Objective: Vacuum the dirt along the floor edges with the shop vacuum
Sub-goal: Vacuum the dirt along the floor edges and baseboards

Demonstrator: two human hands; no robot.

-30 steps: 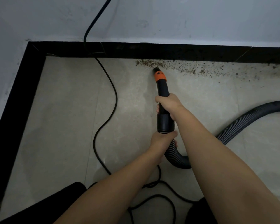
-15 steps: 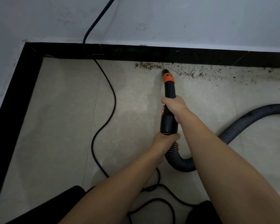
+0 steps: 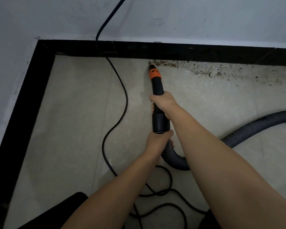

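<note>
A black vacuum nozzle [image 3: 157, 86] with an orange collar points away from me, its tip at the left end of a strip of brown dirt [image 3: 201, 70] along the black baseboard [image 3: 172, 51]. My right hand [image 3: 163, 103] grips the nozzle's middle. My left hand [image 3: 158, 141] grips the ribbed grey hose [image 3: 177, 161] just below the nozzle's black cuff. The hose curves under my right arm and runs off to the right.
A black power cord [image 3: 122, 90] drops down the grey wall [image 3: 172, 19], crosses the beige tile floor [image 3: 73, 129] left of the nozzle and coils near my legs. The baseboard meets in a corner at upper left. Scattered crumbs spread rightward along the wall.
The nozzle tip swung right along the dirt strip, then back left and closer to the baseboard. Both hands keep the same grips.
</note>
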